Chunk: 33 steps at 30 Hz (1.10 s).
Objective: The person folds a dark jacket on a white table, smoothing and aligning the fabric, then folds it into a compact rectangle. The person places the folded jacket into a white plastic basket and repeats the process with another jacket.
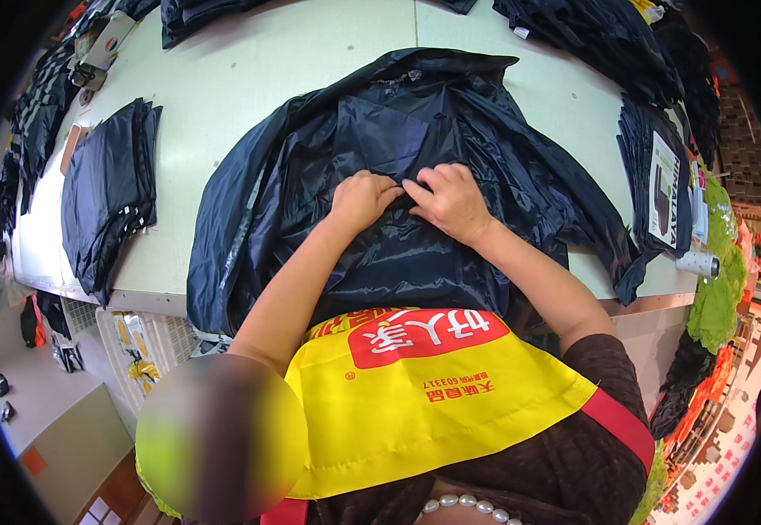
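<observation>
A shiny dark navy jacket (380,131) lies spread over the table in front of me, its sleeves out to both sides and its near part hanging at the table edge. My left hand (363,201) is closed in a pinch on the fabric at the jacket's middle. Close beside it, my right hand (450,203) pinches the same fabric between thumb and forefinger, the other fingers curled. The two hands' fingertips almost meet. Whether a zip or fastener lies between them is too small to tell.
Folded dark garments (109,192) are stacked on the pale table (223,79) at left. Another stack (638,149) with a printed card lies at right, near a grey-white cylinder (697,263). More dark clothes (586,39) lie at the back. A white plastic basket (149,346) stands below the edge.
</observation>
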Tool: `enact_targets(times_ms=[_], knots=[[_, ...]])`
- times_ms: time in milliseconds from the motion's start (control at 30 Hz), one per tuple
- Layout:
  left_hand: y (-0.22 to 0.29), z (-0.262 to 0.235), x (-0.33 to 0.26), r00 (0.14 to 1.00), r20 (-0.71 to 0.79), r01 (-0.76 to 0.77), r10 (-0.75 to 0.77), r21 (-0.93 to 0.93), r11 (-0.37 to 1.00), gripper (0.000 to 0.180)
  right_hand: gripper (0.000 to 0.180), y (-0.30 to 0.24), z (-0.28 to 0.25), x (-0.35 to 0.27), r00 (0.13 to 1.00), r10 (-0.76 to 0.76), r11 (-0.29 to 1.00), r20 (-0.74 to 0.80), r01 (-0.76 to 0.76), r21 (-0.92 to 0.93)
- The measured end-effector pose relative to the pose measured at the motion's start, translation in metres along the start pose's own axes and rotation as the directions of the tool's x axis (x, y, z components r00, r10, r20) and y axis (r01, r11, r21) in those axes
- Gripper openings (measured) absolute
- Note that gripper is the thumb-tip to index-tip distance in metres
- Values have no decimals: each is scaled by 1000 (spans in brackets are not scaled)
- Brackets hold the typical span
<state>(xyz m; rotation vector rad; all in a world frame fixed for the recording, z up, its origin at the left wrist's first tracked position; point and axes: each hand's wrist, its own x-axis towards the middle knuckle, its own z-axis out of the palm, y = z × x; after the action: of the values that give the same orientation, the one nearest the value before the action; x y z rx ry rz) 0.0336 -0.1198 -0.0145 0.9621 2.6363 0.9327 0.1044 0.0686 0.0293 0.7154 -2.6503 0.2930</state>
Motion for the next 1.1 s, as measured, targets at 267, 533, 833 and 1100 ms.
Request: enact_targets(times_ms=[267,533,833,1100], knots=[[26,-18,1,890,-298,-269,345,267,925,22,18,39,39,-3,980,138,909,142,-183,376],[-8,-17,35,998,46,-43,38,112,993,25,26,39,23,11,998,-3,996,69,-3,94],[-3,-12,38,903,-225,-294,366,297,909,27,24,73,37,37,838,235,848,493,-424,317],[-13,-20,76,957,-206,-143,205,281,949,29,20,82,39,40,953,205,922,221,-264,283]])
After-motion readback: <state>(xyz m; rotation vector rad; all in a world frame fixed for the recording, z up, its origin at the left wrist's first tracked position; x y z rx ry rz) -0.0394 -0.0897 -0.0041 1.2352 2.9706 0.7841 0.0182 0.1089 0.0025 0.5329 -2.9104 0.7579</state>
